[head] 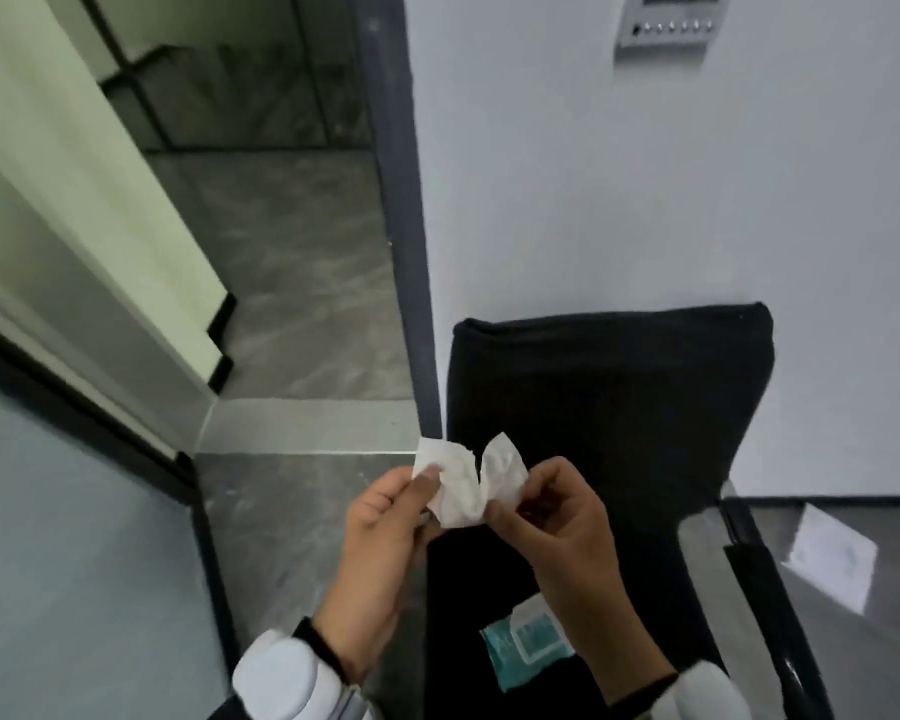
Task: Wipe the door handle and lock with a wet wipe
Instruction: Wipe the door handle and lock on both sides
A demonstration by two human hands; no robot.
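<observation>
A white wet wipe (pixel 463 480), crumpled and partly unfolded, is stretched between both hands above the front of a black chair. My left hand (pixel 385 543) pinches its left corner between thumb and fingers. My right hand (pixel 557 522) pinches its right side. A teal wet-wipe packet (pixel 526 646) lies flat on the chair seat below my hands. An open door (pixel 63 537) with a dark frame stands at the left. No door handle or lock shows in this view.
The black chair (pixel 609 387) stands against a white wall, its armrest (pixel 759 579) at the right. A grey wall panel with buttons (pixel 666 28) hangs above. A sheet of paper (pixel 832 558) lies on the grey tiled floor (pixel 292 272). A dark door post (pixel 401 200) rises mid-frame.
</observation>
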